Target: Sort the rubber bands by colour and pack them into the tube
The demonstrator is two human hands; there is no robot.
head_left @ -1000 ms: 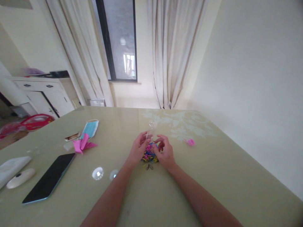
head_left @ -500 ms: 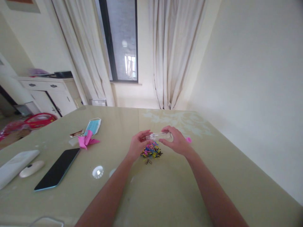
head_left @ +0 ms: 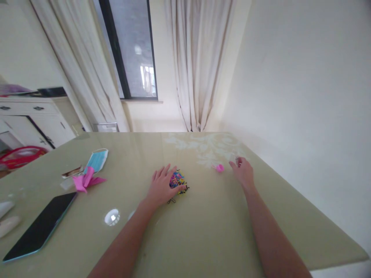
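Observation:
My left hand (head_left: 161, 188) lies flat on the green table (head_left: 203, 231) with its fingers spread, the thumb touching a small pile of colourful elastic bands (head_left: 177, 180). One black band (head_left: 171, 201) lies loose just in front of the pile. Over to the right, my right hand (head_left: 243, 173) is down near the table's right side, its fingers curled round a small clear bottle (head_left: 237, 160) that barely shows. A pink cap (head_left: 219, 168) sits on the table just left of that hand.
On the left of the table lie a blue face mask (head_left: 97, 160), a pink bow (head_left: 84, 180), a dark phone (head_left: 39, 226) and a white object (head_left: 8, 225). The table's right edge runs close to the wall. A white cabinet (head_left: 26, 119) stands at far left.
My right hand has carried the clear bottle from above the pile out to the right, past the pink cap. My left hand has dropped flat beside the bands. The view turned right.

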